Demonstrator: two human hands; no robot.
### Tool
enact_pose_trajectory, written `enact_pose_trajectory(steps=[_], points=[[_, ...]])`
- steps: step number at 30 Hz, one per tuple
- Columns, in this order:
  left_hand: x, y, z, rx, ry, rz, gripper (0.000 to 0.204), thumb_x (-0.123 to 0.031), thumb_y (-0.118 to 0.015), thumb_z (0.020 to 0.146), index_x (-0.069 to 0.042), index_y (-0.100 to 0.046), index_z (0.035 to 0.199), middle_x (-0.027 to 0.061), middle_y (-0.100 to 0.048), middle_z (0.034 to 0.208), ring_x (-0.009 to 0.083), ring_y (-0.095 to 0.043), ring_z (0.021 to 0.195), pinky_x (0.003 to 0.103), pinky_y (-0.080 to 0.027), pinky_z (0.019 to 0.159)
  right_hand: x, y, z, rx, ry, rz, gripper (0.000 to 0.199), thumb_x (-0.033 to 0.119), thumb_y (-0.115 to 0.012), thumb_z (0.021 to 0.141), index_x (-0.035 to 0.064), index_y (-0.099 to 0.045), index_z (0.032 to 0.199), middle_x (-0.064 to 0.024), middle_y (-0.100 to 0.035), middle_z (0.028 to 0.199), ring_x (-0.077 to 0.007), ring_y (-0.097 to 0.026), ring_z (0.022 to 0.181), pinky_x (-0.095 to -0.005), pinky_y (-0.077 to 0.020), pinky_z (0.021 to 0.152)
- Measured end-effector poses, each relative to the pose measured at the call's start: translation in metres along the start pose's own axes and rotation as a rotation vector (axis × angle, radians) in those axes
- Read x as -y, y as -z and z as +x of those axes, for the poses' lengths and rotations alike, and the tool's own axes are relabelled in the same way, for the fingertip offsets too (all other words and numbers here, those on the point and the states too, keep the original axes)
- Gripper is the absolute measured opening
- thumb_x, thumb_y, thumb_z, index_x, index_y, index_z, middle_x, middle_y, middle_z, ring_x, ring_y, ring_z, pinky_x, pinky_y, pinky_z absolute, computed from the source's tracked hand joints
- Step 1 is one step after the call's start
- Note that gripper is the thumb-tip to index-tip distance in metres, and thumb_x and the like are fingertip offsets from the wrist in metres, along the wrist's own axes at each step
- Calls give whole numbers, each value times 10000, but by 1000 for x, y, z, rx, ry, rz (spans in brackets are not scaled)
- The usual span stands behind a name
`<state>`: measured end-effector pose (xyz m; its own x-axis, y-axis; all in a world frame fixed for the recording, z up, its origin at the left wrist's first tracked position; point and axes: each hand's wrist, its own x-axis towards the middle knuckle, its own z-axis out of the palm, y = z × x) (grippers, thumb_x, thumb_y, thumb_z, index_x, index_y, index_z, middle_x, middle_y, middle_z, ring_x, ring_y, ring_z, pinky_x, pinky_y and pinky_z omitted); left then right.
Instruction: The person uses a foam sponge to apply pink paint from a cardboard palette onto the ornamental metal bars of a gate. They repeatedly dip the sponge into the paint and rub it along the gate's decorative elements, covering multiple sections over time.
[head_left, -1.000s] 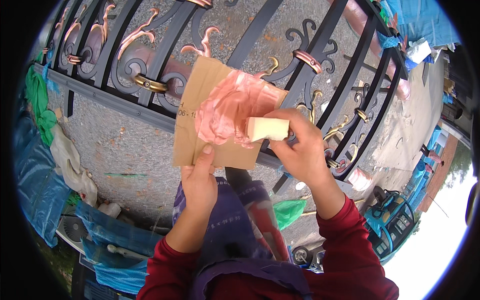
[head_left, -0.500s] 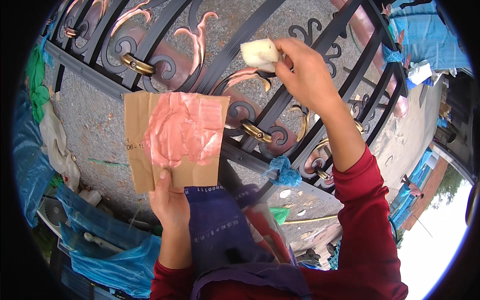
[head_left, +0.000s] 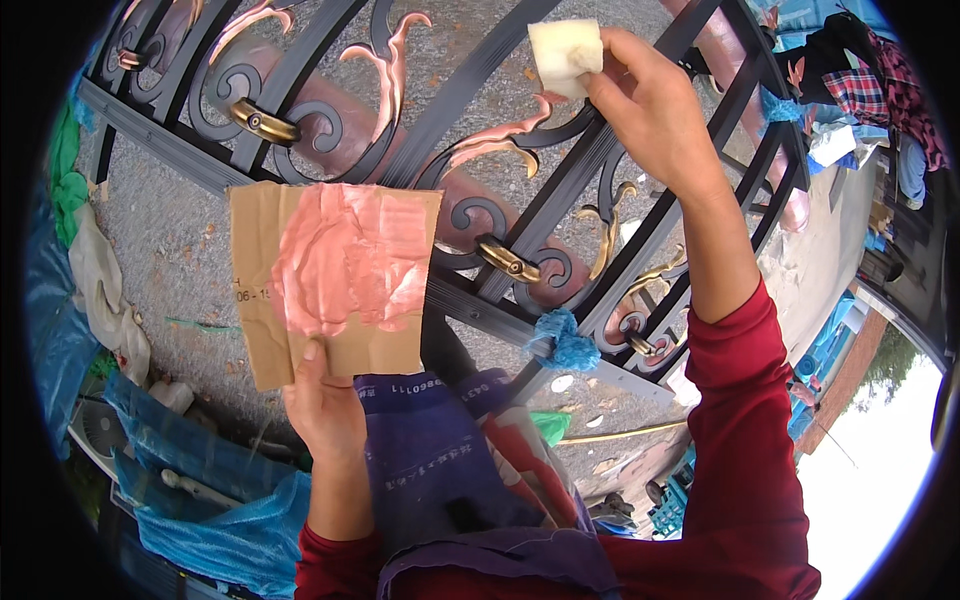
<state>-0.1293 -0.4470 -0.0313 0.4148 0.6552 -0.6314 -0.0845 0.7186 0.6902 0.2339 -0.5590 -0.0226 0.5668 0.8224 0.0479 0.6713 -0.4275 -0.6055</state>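
My left hand (head_left: 327,405) grips the lower edge of a piece of cardboard (head_left: 390,345), thumb on its front face. Wet-looking pink paint (head_left: 350,260) covers much of that face. Between the thumb and fingers of my right hand (head_left: 655,110) is a pale yellow sponge (head_left: 563,52), its lower edge tinged pink. The sponge is at the tip of a leaf-shaped ornament (head_left: 500,143) on a black metal gate (head_left: 450,125); whether they touch I cannot tell. That leaf is partly coated pink. Another scroll leaf (head_left: 393,75) to the left has a coppery pink coat too.
Gold collars (head_left: 510,262) join black scrolls along the gate. Blue netting (head_left: 565,338) is tied round its near rail, and a pinkish pipe (head_left: 330,140) runs beneath. Blue sheeting (head_left: 230,520) lies at lower left. At the upper right is a person in a plaid garment (head_left: 880,95).
My right hand has moved up and right with the sponge, along the leaf toward its tip. The cardboard has shifted slightly left. A person in plaid has come into view at upper right.
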Motion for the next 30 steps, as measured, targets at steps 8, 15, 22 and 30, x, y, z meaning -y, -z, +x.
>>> enact_pose_trajectory(steps=[8, 15, 22, 30], points=[[-1, -2, 1, -21, 13, -33, 501, -103, -500, 974, -11, -347, 1442, 102, -529, 1335, 219, -533, 1237, 390, -463, 1012, -10, 1, 0, 49, 93, -78, 243, 17, -578, 844, 23, -603, 1085, -134, -636, 939, -338, -616, 821, -360, -505, 763], [0, 1, 4, 3, 11, -12, 482, -129, -496, 981, -28, -366, 1434, 87, -547, 1325, 203, -562, 1208, 379, -486, 991, -13, -7, -14, 81, -131, -7, 257, 23, -582, 928, 19, -582, 1186, -59, -665, 1015, -141, -628, 930, -292, -497, 837], [-1, 3, 4, -23, 6, -12, 427, -130, -499, 975, -36, -437, 1388, 63, -596, 1276, 189, -589, 1176, 385, -489, 988, -15, 0, -6, 54, -303, 175, 249, 18, -579, 919, 54, -594, 1166, -62, -674, 994, -145, -630, 920, -295, -494, 834], [1, 7, 3, 39, -18, -27, 425, -128, -485, 981, -44, -438, 1395, 57, -598, 1280, 181, -598, 1163, 372, -499, 973, -19, -9, -4, -37, -235, 190, 269, -43, -568, 866, 60, -604, 1112, -116, -683, 924, -240, -677, 870, -344, -507, 809]])
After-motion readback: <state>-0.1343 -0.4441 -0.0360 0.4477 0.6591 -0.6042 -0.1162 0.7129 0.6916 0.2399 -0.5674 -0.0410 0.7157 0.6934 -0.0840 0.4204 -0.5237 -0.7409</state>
